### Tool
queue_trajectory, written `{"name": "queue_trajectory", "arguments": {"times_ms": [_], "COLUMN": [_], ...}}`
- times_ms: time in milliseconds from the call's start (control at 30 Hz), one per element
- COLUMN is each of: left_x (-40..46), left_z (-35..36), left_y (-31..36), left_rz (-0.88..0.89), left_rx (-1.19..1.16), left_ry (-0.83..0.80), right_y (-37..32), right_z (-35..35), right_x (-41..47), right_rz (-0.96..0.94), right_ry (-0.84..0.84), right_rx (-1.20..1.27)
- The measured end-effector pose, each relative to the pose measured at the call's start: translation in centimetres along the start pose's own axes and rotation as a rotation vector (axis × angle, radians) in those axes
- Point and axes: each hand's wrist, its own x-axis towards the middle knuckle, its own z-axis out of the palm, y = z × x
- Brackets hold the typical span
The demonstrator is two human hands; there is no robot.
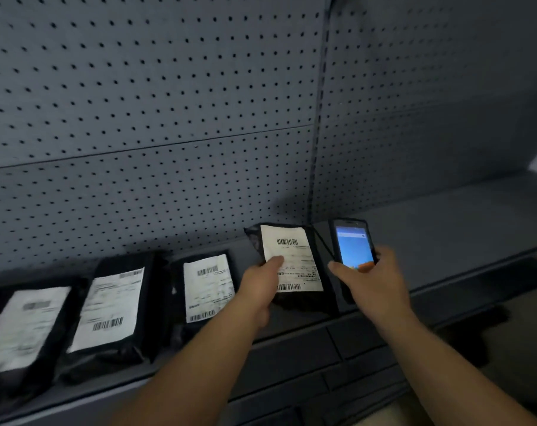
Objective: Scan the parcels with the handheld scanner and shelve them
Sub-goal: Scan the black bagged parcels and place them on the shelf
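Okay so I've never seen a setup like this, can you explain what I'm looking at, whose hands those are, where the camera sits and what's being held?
There is no machine here. A camera worn on a person's head looks forward and down at their two bare hands, so there is only this one view. The left hand grips a black parcel by its white barcode label, thumb on the label. The right hand holds a handheld scanner that looks like a phone, its screen lit. Three more black parcels lie flat in a row on the grey shelf, labels up. Behind them stands a grey pegboard wall.
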Motion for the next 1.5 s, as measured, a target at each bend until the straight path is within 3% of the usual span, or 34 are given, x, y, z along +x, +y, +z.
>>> {"name": "queue_trajectory", "arguments": {"times_ms": [200,533,967,1200,1500], "left_x": [1.0,2.1,-1.5,-4.9,-11.8], "left_z": [0.0,0.1,-1.4,-4.6,-13.8], "left_y": [0.3,0.4,3.3,2.0,0.3], "left_rz": [0.005,-0.042,0.227,0.272,0.37], "left_rx": [0.018,0.128,0.478,0.576,0.608], "left_ry": [0.169,0.32,0.475,0.563,0.705], "right_y": [-0.9,-1.0,-0.6,-1.5,-7.3], "right_z": [1.5,2.0,2.7,5.2,11.1], "right_x": [3.2,5.8,5.6,2.8,-6.8], "right_rz": [-0.08,-0.137,-0.178,-0.22,-0.371], "right_ry": [-0.136,-0.23,-0.354,-0.454,-0.62], "right_rx": [0.009,0.028,0.041,0.015,-0.036]}}
